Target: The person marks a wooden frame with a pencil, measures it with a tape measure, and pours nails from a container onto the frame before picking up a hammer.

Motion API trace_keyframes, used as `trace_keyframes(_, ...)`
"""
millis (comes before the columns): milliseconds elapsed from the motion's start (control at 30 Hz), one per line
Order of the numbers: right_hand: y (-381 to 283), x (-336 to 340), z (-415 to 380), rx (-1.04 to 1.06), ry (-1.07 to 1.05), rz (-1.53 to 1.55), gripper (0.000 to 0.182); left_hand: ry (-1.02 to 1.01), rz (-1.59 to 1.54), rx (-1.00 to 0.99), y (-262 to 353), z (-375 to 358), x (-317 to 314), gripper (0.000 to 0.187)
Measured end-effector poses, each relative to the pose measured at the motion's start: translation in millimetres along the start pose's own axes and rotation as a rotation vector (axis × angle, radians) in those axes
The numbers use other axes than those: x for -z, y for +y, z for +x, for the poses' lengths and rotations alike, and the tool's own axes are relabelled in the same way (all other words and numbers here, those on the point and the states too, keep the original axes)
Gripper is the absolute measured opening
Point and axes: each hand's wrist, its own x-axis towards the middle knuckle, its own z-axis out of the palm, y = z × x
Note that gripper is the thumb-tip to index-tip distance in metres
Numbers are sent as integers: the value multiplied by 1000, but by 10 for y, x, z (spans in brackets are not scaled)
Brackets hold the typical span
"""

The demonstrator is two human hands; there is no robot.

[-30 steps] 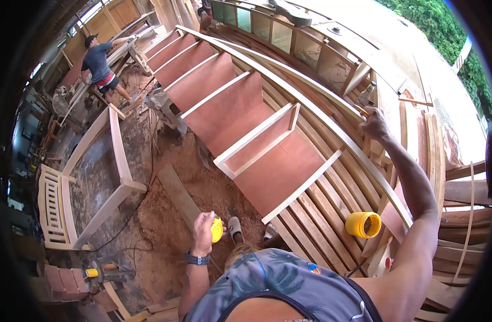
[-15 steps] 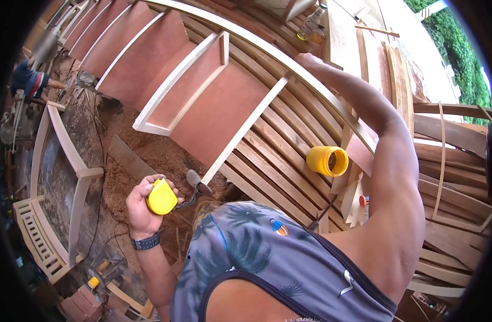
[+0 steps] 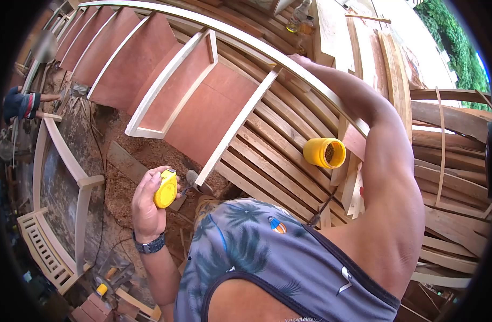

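Observation:
My left hand (image 3: pixel 149 206), a dark watch on its wrist, is wrapped round a yellow tape measure (image 3: pixel 166 189) above the sawdust-covered floor. No drawn-out blade can be made out. My right arm reaches far forward, and my right hand (image 3: pixel 299 61) is at the long pale rail (image 3: pixel 246 38) of a wooden frame; its fingers are mostly hidden. Reddish-brown panels (image 3: pixel 211 112) and pale cross-pieces (image 3: pixel 238 126) make up the frame, which lies over stacked boards. Between my body and right arm, an open yellow jar (image 3: pixel 325 153) with brownish contents lies tilted on the boards.
A curved wooden frame with a slatted part (image 3: pixel 44 249) stands at the left. Glass bottles (image 3: pixel 298 19) stand at the far end. Long boards (image 3: pixel 444 147) are piled on the right. Another person's arm (image 3: pixel 47 98) shows at the far left. A cable (image 3: pixel 102 209) crosses the floor.
My left hand has tilted the tape measure more upright and raised it slightly. The view has shifted a little, so the frame appears further up and left. My right hand stays at the rail.

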Motion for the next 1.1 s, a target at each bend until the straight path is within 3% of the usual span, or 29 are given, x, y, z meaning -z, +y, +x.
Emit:
trace_keyframes(33,-47,74,-41,9,32,-20,36,-9,4,-10,8,-2,-9,43)
trace_keyframes(100,-346,427,-203,-223,172,-140,36,0,29,-27,27,-13,-35,43)
trace_keyframes(167,-409,959,-307,-232,276,-308,43,5,50,-38,40,-25,-84,44)
trace_keyframes(233,-850,1598,-854,-198,339,-425,36,4,86,-72,78,-13,-146,45)
trace_keyframes(300,-1083,1892,-1140,32,448,-124,22,0,75,-70,120,10,-253,46)
trace_keyframes(367,-1757,1864,-1695,558,426,150,22,35,189,-148,165,33,-416,47)
trace_keyframes(400,-2004,1747,-1850,561,226,247,33,-1,224,-172,211,34,-489,51)
trace_keyframes(433,-2182,1609,-1945,792,66,377,35,-3,223,-172,266,13,-589,51)
trace_keyframes(500,-2401,1226,-1934,931,-190,557,36,-49,178,-223,336,-31,-765,55)
trace_keyframes(533,-2510,1116,-1985,904,-209,504,34,-31,239,-301,286,0,-778,57)
trace_keyframes(700,-2746,852,-2068,781,-510,677,26,1,327,-315,146,-60,-707,55)
trace_keyframes(833,-2823,850,-2165,781,-371,617,29,20,290,-309,52,-157,-692,56)
trace_keyframes(1033,-2904,728,-2103,771,-463,637,15,59,414,-409,73,-234,-706,53)
trace_keyframes(1100,-2872,697,-2048,762,-444,699,13,-3,520,-280,151,-285,-660,48)
